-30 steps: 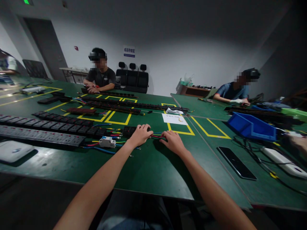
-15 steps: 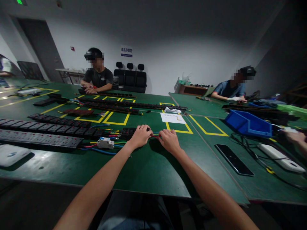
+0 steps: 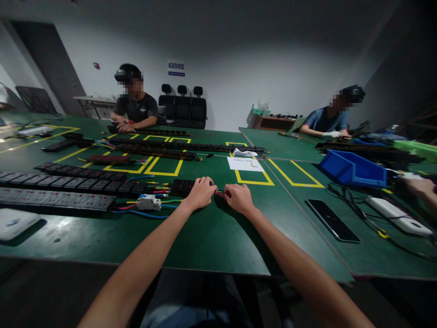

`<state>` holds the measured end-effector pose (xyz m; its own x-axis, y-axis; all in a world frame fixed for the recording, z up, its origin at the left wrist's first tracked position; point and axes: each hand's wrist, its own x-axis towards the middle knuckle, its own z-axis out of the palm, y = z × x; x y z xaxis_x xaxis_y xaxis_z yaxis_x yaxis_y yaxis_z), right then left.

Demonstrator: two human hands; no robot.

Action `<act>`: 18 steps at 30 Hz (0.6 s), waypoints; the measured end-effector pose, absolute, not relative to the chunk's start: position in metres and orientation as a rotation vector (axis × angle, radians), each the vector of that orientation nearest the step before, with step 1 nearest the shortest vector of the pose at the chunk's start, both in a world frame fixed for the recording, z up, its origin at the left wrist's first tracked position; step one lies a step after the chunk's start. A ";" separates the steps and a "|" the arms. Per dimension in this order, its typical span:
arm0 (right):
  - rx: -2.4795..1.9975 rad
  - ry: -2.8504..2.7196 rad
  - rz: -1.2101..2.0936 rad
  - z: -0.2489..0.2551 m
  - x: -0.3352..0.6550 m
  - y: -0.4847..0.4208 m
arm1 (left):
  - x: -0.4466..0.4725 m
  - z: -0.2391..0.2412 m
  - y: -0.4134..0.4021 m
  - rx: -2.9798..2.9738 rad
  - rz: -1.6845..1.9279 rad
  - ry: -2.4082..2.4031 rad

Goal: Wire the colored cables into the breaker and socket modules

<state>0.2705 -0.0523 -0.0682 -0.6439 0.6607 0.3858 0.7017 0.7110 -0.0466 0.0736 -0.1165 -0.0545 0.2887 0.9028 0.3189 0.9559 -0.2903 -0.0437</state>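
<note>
My left hand (image 3: 200,192) is curled over the right end of a small black socket module (image 3: 183,186) on the green table (image 3: 205,237). My right hand (image 3: 239,198) is closed just beside it, pinching coloured wires (image 3: 218,192) that run out of the module between the two hands. A white circuit breaker (image 3: 148,202) with red, blue and green wires lies to the left. Long black power strips (image 3: 58,191) stretch away to the left.
A black phone (image 3: 332,220) lies to the right, past it a blue bin (image 3: 351,169) and a white power strip (image 3: 398,217). A white paper sheet (image 3: 245,164) sits in a yellow-taped box. Two other people sit at the far side. Another person's hand (image 3: 421,187) shows at the right edge.
My right hand has slid left along the wires, closer to my left hand. The view has tilted slightly upward.
</note>
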 end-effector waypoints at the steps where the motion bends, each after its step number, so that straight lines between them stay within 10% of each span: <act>1: -1.063 -2.549 -0.145 -0.068 0.271 -0.052 | 0.074 -0.054 -0.116 -2.332 -0.339 -1.720; 18: -0.951 -2.593 0.034 -0.060 0.279 -0.042 | 0.071 -0.051 -0.124 -2.381 -0.444 -1.637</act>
